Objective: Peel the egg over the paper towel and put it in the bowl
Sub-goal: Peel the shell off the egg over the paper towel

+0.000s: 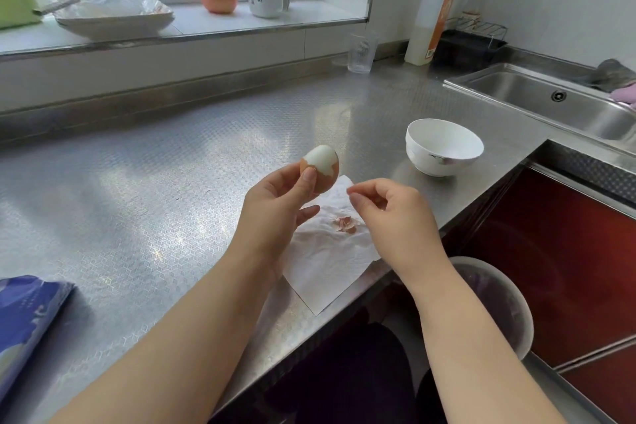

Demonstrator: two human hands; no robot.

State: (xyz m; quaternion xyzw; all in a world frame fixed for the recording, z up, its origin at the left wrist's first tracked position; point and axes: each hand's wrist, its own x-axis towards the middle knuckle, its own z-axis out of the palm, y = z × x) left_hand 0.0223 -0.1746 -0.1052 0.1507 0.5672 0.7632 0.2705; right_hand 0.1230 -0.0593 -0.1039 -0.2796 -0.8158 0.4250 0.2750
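**Egg half-peeled above the paper towel**

Both forearms reach in from the near edge of the steel counter [144,203]. Her left hand [275,203] grips the egg [320,167] upright, thumb across its brown shell, the white top already bare. Just right of it, the right hand [389,213] hovers with thumb and forefinger pinched together; whether a shell scrap sits between them I cannot tell. Under both hands lies the paper towel [327,265], with shell bits [345,224] between the wrists. Beyond the right hand, well apart, stands the white bowl [444,146].
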